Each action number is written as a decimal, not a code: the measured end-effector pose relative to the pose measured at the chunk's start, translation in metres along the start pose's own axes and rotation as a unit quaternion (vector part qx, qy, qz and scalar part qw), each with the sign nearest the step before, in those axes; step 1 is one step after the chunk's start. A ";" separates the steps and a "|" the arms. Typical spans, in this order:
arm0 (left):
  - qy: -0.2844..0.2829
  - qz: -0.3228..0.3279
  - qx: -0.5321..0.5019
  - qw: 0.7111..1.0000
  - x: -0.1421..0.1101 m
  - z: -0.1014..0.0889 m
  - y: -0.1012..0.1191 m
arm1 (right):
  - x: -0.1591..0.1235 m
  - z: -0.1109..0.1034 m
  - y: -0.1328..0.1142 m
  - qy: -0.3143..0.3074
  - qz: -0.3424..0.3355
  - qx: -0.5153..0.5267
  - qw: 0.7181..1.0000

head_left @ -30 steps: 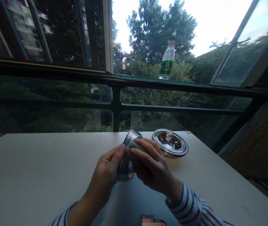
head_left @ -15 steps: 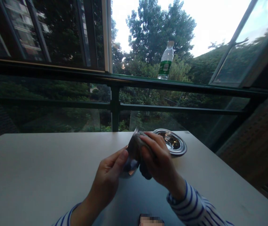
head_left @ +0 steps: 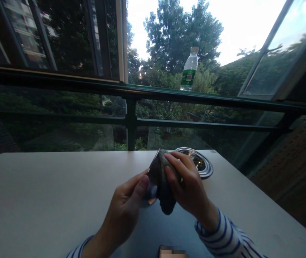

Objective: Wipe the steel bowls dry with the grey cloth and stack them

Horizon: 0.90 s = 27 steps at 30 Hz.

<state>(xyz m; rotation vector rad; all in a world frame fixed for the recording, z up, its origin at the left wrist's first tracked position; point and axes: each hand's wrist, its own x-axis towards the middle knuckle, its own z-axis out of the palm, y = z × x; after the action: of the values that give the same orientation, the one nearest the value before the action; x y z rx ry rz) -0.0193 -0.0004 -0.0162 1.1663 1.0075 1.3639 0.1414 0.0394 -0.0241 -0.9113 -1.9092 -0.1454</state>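
Observation:
A shiny metal bowl (head_left: 153,191) is tilted on its side above the table, partly hidden by my hands. My left hand (head_left: 127,202) grips its left rim, thumb on the near side and fingers behind. In my right hand (head_left: 189,182) is a bunched dark grey cloth (head_left: 167,193), pressed against the bowl near its upper edge. The lower end of the cloth hangs down below my fingers. Just behind my right hand, more shiny metal bowls (head_left: 208,168), seemingly stacked, rest on the table, partly covered by that hand.
The white table (head_left: 48,193) reaches to a dark green railing (head_left: 158,94) with glass panels. On the sill behind the railing stands a clear plastic bottle (head_left: 188,73) with a green label. A pixelated patch (head_left: 172,252) shows at the bottom edge.
My right hand and the cloth have shifted slightly right and down along the bowl, and more cloth hangs below. The bowl and my left hand have moved a little to the right.

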 end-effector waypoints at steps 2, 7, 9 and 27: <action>-0.004 0.003 0.011 1.000 0.001 -0.001 0.001 | -0.003 -0.001 -0.005 -0.014 -0.061 0.001 0.998; -0.005 0.026 0.041 0.999 0.001 -0.003 0.003 | -0.004 0.001 -0.009 -0.017 -0.091 0.001 0.996; -0.007 0.025 0.037 0.999 0.000 -0.001 0.001 | 0.000 0.001 -0.005 -0.005 -0.029 0.000 1.000; -0.019 0.026 0.018 0.999 -0.002 0.002 -0.003 | 0.002 0.000 0.001 -0.001 -0.034 0.029 0.999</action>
<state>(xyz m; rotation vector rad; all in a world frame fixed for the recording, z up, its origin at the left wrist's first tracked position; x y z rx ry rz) -0.0167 -0.0019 -0.0192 1.2487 0.9837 1.3652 0.1418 0.0414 -0.0229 -0.8081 -1.9378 -0.1301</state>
